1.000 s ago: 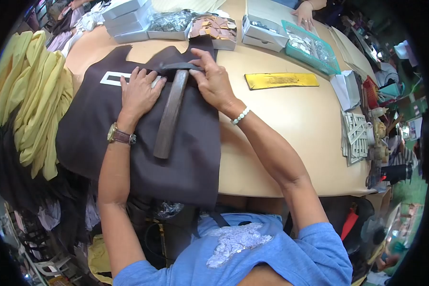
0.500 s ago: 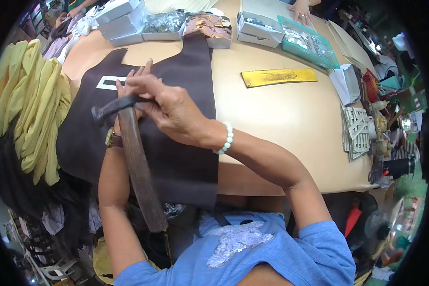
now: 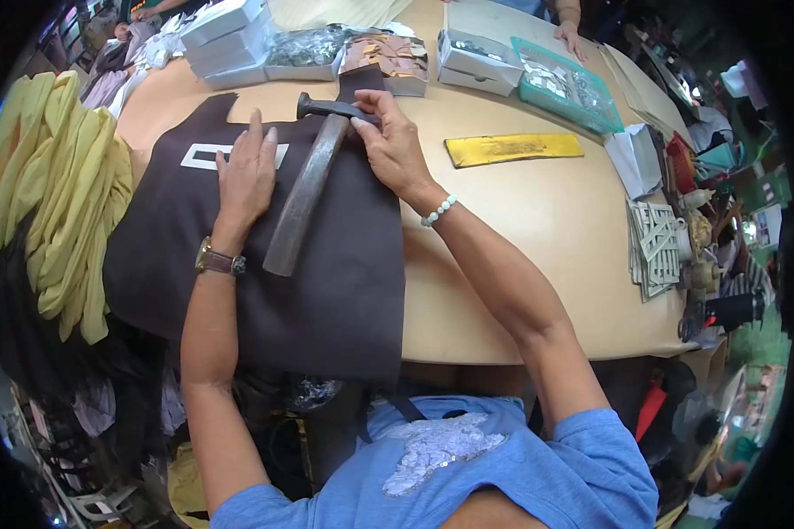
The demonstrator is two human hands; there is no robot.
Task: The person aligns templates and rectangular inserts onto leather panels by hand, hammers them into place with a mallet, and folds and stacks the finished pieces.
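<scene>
A dark brown apron-shaped piece of material [image 3: 172, 256] lies spread over the table. On its upper part is a white rectangular frame [image 3: 200, 162] with a dark slot. My left hand [image 3: 248, 172] rests flat across this frame, fingers stretched out and covering its middle. In my right hand [image 3: 395, 150], thumb and fingers grip one end of a hammer's head. The hammer [image 3: 307, 198] has a worn wooden handle slanting down and left above the apron; whether the handle touches it I cannot tell.
A yellow strip [image 3: 513, 150] lies to the right. White boxes [image 3: 225, 40], a box of brown pieces [image 3: 384, 55] and a teal basket [image 3: 569, 86] line the back. Yellow cloths [image 3: 62, 194] hang at left. Another person's hand [image 3: 571, 37] is at the far edge.
My right hand has moved right and away from me with the hammer, uncovering my left hand. The hammer's handle now slants down-left instead of down-right. My left hand stays by the white frame.
</scene>
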